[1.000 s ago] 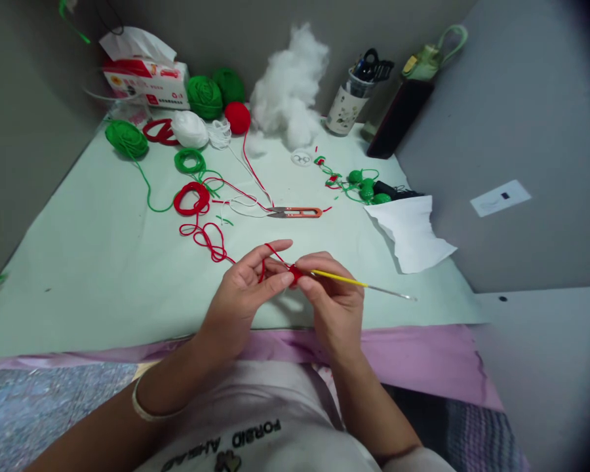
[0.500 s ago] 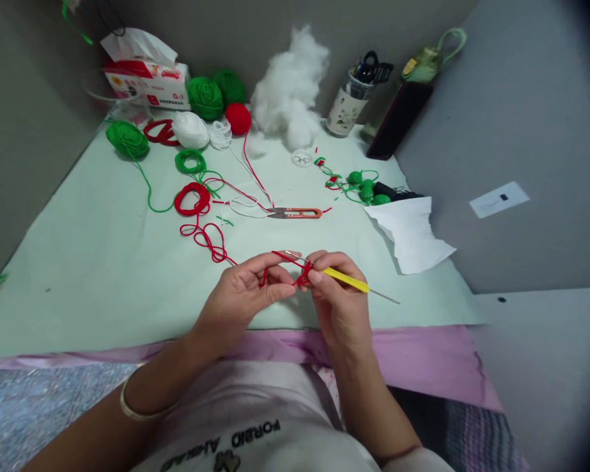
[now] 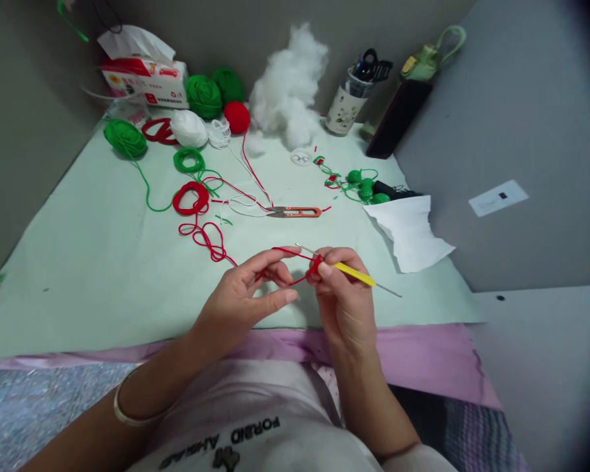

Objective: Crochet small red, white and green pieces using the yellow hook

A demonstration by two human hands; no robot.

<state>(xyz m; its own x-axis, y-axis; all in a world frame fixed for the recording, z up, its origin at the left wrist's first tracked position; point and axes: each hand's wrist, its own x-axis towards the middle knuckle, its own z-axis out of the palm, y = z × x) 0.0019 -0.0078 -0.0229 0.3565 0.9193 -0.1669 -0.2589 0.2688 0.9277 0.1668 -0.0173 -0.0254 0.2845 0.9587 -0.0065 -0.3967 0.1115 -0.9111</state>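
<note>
My right hand (image 3: 345, 282) pinches a crochet hook (image 3: 354, 273) by its yellow handle, together with a small red crochet piece (image 3: 315, 267) by the metal shaft. The hook's silver tip points up and left, past my fingers. Red yarn (image 3: 295, 253) runs from the piece over the outstretched index finger of my left hand (image 3: 255, 282). That hand has the yarn threaded through its curled fingers, while its thumb stands apart from them. A second red strand spans the gap between the hands. Loose red loops (image 3: 211, 242) lie on the table behind my left hand.
Orange thread snips (image 3: 295, 212) lie mid-table. Along the back are green yarn balls (image 3: 204, 96), a tissue pack (image 3: 147, 82), white stuffing (image 3: 290, 85), a pen cup (image 3: 347, 108) and a bottle (image 3: 417, 64). Crumpled white paper (image 3: 408, 233) and small green balls (image 3: 366, 187) sit right.
My right hand has drawn slightly right with the hook and the red piece, away from my left hand. The left thumb has come away from the piece, and the strands between the hands are longer.
</note>
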